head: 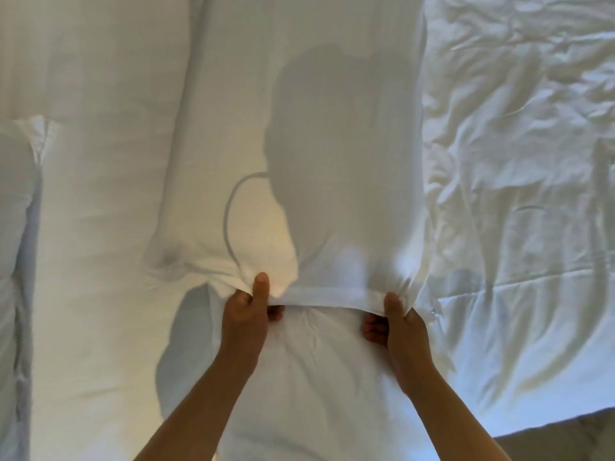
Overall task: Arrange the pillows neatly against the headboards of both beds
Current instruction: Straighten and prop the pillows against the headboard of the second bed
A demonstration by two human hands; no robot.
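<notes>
A long white pillow point(299, 111) in a white pillowcase runs up the middle of the head view. Its open case hem point(326, 296) is pinched at both sides. My left hand point(248, 314) grips the hem's left part, thumb on top. On the hem's right corner, my right hand point(399, 327) is closed the same way. Bare pillow stuffing point(316, 361) bulges out below the hem between my forearms. Another white pillow point(100, 194) lies alongside on the left. No headboard is in view.
A third white pillow edge point(16, 227) shows at the far left. A wrinkled white sheet point(515, 161) covers the bed on the right, its edge point(549, 417) falling off near the lower right corner. Shadows of my head and arms fall on the pillows.
</notes>
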